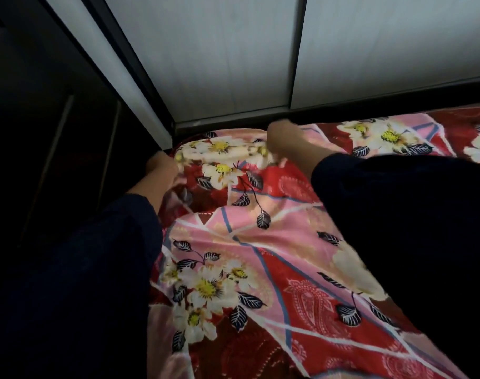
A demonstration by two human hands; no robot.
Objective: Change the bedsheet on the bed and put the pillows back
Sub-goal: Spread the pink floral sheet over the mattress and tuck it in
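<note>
A red and pink flowered bedsheet (pixel 260 255) lies rumpled across the bed, dark sleeves (pixel 96 269) reaching over it. The left hand (pixel 162 169) grips the sheet's far left corner, while the right hand (pixel 281 138) pinches the far edge near pale wardrobe doors (pixel 233 56).

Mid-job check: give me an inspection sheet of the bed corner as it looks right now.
Surface: bed covered by the floral bedsheet, wrinkled near the corner.
Job's things: bedsheet only; no pillows in view.
Clutter: nothing seen.
Hands: left hand at the sheet's corner edge, grip unclear; right hand on the sheet's far edge, blurred.
Cables: nothing seen.
Surroundings: pale wardrobe panels behind the bed; dark area at the left.
</note>
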